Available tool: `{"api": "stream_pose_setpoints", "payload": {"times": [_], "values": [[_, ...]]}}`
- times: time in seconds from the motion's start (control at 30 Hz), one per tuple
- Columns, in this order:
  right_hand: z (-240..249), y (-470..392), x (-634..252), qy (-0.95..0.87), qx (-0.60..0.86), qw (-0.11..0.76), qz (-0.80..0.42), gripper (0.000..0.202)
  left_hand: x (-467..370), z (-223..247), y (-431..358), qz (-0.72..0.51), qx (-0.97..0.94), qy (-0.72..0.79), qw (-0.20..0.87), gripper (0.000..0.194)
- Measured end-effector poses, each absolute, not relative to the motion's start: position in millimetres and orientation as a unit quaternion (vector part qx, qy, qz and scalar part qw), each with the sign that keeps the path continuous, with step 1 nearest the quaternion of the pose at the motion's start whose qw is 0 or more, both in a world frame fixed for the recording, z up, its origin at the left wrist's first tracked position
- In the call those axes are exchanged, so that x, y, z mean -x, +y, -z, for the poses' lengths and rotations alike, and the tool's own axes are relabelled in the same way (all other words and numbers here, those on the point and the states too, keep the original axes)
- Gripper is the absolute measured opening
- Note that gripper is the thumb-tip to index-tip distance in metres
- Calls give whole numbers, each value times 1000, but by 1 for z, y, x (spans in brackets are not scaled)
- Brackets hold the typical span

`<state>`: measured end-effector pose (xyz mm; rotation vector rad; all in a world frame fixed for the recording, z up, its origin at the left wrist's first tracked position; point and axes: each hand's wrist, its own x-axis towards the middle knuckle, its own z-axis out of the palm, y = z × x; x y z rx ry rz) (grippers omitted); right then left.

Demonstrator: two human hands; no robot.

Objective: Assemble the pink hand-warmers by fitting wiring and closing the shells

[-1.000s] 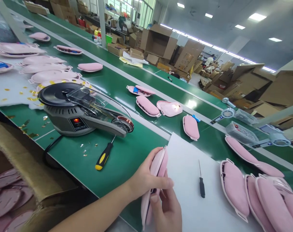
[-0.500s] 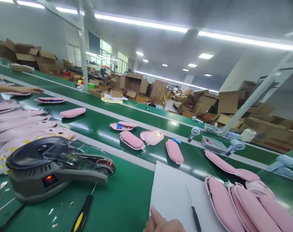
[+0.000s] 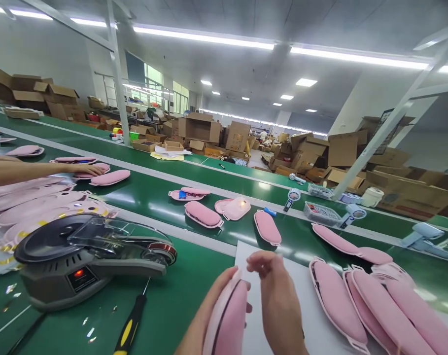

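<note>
Near the bottom centre, my left hand point(image 3: 209, 308) grips a pink case point(image 3: 233, 315) held upright on edge, its dark seam facing up and its far end pointing away. My right hand point(image 3: 277, 296) is just right of the case, fingers bent and apart, with nothing seen in it. Below both lies a white sheet point(image 3: 305, 296). To the right several pink cases point(image 3: 338, 301) lie piled together. A grey tape dispenser point(image 3: 86, 266) with a red light stands at the left, and a black and yellow screwdriver point(image 3: 131, 325) lies beside it.
Pink cases point(image 3: 203, 214) are spread along the green belt point(image 3: 153, 197). Farther back are small fans point(image 3: 293, 197) and a plastic box of parts point(image 3: 322, 213). At the left, another person's hand point(image 3: 92, 170) touches a case. Flat pink pieces point(image 3: 42, 209) are stacked behind the dispenser.
My left hand has come into view holding a pink case upright. My right hand shows more fully, raised beside it. The other person's hand has moved right onto a case.
</note>
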<state>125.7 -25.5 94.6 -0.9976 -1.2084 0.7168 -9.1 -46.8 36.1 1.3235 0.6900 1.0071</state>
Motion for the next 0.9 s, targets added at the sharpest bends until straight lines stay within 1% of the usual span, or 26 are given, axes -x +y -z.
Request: {"api": "stream_pose_setpoints", "payload": {"times": [0.07,0.1,0.17,0.2,0.27,0.3,0.33,0.4,0.47,0.57,0.63,0.7,0.77,0.83,0.9], "values": [[-100,-32,-123,-585,403,604,-362,53,7,-32,-51,-431,-569,272,645,88],[-101,-37,-121,-599,387,595,-369,57,5,-31,-53,-423,-567,272,652,85],[-101,-46,-115,-593,376,621,-349,63,0,-32,-56,-408,-563,287,659,82],[-101,-47,-112,-578,381,641,-332,64,-3,-35,-57,-410,-560,285,661,86],[-99,-44,-112,-568,408,649,-300,65,-7,-44,-54,-432,-559,258,659,97],[-99,-40,-113,-570,431,636,-292,65,-9,-50,-52,-443,-556,238,662,102],[-98,-35,-116,-573,455,621,-281,64,-10,-56,-50,-441,-549,225,673,102],[-97,-28,-123,-589,485,594,-255,58,-12,-64,-45,-396,-515,228,726,97],[-97,-28,-129,-624,475,576,-231,51,-15,-67,-44,-346,-487,241,765,91],[-96,-38,-130,-670,450,559,-193,51,-21,-67,-51,-348,-489,260,756,82],[-93,-42,-128,-668,456,561,-176,53,-26,-65,-55,-361,-486,287,742,77],[-86,-40,-127,-657,471,562,-177,52,-30,-64,-55,-347,-475,312,746,77],[-76,-36,-132,-642,486,562,-190,54,-31,-60,-52,-316,-451,330,767,83],[-66,-32,-141,-624,499,567,-199,58,-28,-55,-48,-275,-405,330,808,87],[-59,-33,-150,-607,509,580,-189,58,-23,-47,-47,-223,-356,329,846,85]]}}
